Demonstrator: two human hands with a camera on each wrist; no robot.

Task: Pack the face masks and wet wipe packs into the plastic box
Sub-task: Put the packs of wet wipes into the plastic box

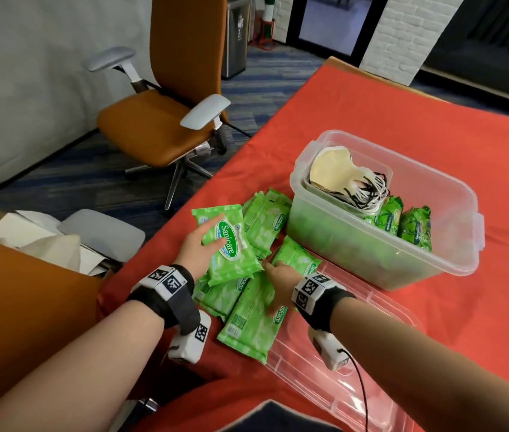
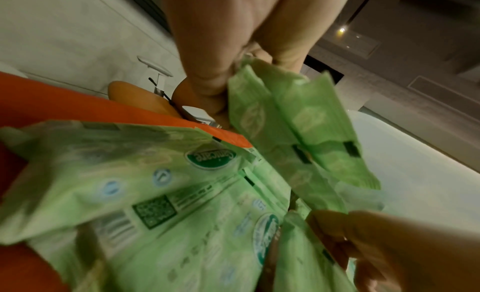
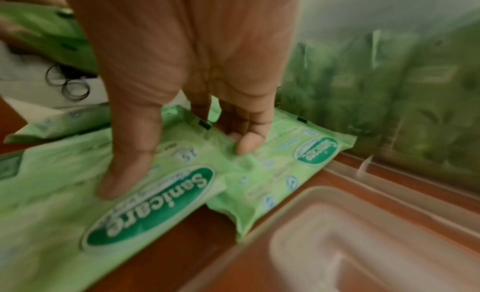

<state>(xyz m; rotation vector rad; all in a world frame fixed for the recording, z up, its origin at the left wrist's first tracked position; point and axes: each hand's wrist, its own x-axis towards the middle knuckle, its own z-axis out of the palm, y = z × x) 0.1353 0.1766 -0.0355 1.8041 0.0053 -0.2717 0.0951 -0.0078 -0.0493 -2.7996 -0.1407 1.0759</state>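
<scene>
A clear plastic box [image 1: 434, 244] stands on the red tablecloth; cream face masks [image 1: 331, 169] and several green wet wipe packs [image 1: 403, 219] lie inside it. Left of the box lies a pile of green wipe packs [image 1: 247, 319]. My left hand [image 1: 206, 235] grips one pack [image 1: 231, 247] and holds it above the pile; in the left wrist view the left hand [image 2: 233, 70] pinches the held pack [image 2: 298, 122] at its end. My right hand [image 1: 273, 269] rests on the pile. In the right wrist view its thumb [image 3: 124, 173] presses one pack [image 3: 155, 204] and its fingers [image 3: 246, 140] touch another [image 3: 285, 165].
The box's clear lid [image 1: 340, 353] lies flat beside my right wrist, in front of the box. An orange office chair [image 1: 169, 120] stands off the table's left edge. A carton with white paper [image 1: 44, 244] sits low on the left. Bare red cloth [image 1: 481, 307] lies right of the box.
</scene>
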